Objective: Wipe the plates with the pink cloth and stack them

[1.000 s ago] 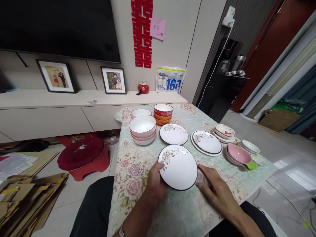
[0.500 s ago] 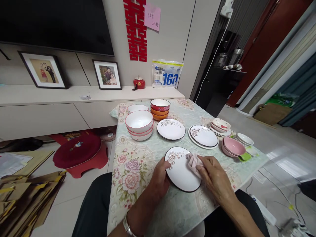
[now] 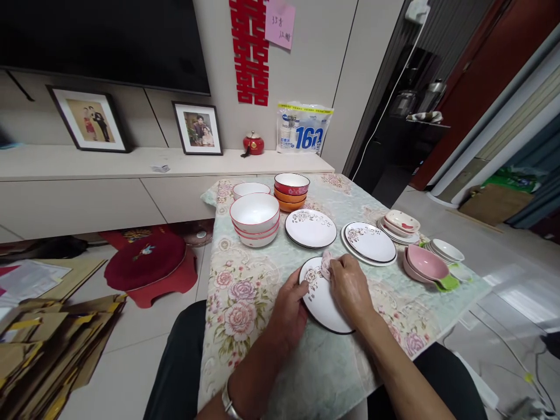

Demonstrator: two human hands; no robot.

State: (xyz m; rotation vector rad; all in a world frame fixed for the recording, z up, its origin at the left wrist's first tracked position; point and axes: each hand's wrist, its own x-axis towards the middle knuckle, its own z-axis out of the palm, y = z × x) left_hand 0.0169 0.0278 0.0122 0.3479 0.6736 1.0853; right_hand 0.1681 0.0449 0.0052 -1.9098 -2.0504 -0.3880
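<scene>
A white dark-rimmed plate with a brown flower pattern is held over the near part of the table, tilted slightly. My left hand grips its left edge, thumb on top and the fingers underneath. Against the plate's upper face, my right hand presses a bunched pale pink cloth close to the far rim. That hand and forearm hide the plate's right side. Just beyond lie a matching plate stack and, to the right, another floral plate on a larger white one.
White red-rimmed bowls are stacked at the left, with red and orange bowls behind. Pink bowls, small white bowls and a heart-patterned dish stand at the right. A flowered tablecloth covers the table.
My right hand has moved the cloth from the plate's right side up and left to its far rim. The left hand keeps its hold. The view has shifted slightly.
</scene>
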